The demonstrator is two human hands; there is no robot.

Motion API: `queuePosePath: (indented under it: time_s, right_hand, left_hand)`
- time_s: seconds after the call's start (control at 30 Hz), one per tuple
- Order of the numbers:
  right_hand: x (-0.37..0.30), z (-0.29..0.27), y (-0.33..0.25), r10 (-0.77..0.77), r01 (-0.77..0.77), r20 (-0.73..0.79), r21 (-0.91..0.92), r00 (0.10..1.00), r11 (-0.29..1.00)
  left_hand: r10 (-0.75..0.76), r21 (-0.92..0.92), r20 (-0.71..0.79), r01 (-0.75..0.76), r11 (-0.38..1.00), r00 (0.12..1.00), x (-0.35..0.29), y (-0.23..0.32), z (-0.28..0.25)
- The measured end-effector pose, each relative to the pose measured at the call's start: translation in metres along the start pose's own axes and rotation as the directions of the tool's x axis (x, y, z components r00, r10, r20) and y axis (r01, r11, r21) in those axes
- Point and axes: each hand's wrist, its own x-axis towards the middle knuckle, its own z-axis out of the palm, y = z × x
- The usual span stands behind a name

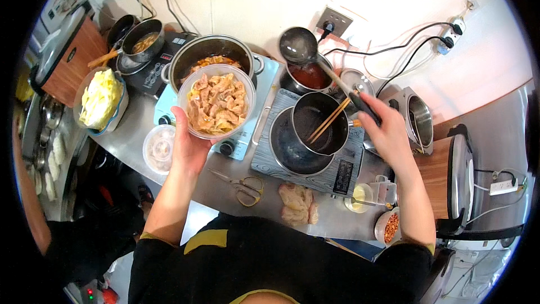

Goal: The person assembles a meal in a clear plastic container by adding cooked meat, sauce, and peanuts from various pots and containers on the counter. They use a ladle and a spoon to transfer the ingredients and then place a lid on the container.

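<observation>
My left hand (188, 149) holds up a clear plastic bowl (251, 94) filled with light-brown meat pieces (218, 104). The bowl partly covers a two-handled steel pot (183, 62) with reddish food inside. In my right hand (389, 126) is the black grip of a ladle (298, 46), its dark cup raised over a pot of red sauce (309, 77). Wooden chopsticks (326, 125) slant into a black saucepan (306, 115) beside this hand; whether my fingers touch them, I cannot tell. The saucepan overlaps a wider black pan (284, 149) on a grey wood-patterned cooker (267, 160).
Yellow-handled scissors (247, 191), a crumpled cloth (298, 204) and a lidded round tub (159, 149) lie near the front edge. Cabbage (101, 101) fills a container at left. A jar (360, 197) and peanuts (392, 228) stand at right. Another person's arm (31, 191) shows far left.
</observation>
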Motion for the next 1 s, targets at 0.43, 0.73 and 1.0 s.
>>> queuePosePath:
  time_s: [0.43, 0.73, 1.0]
  right_hand:
    - [0.1, 0.089, 0.126, -0.047, 0.168, 0.216, -0.584, 0.975, 0.794]
    - [0.114, 0.054, 0.163, 0.495, -0.717, 0.526, 0.41, 0.691, 0.564]
    - [0.091, 0.042, 0.174, 0.467, -0.739, 0.573, 0.542, 0.673, 0.4]
  left_hand:
    - [-0.143, 0.007, 0.004, 0.143, 0.99, 0.99, -0.008, -0.049, 0.019]
    - [-0.117, 0.038, -0.002, 0.117, 0.992, 0.993, 0.001, -0.06, 0.031]
    - [-0.132, -0.012, 0.065, 0.133, 0.991, 0.989, 0.024, -0.079, 0.034]
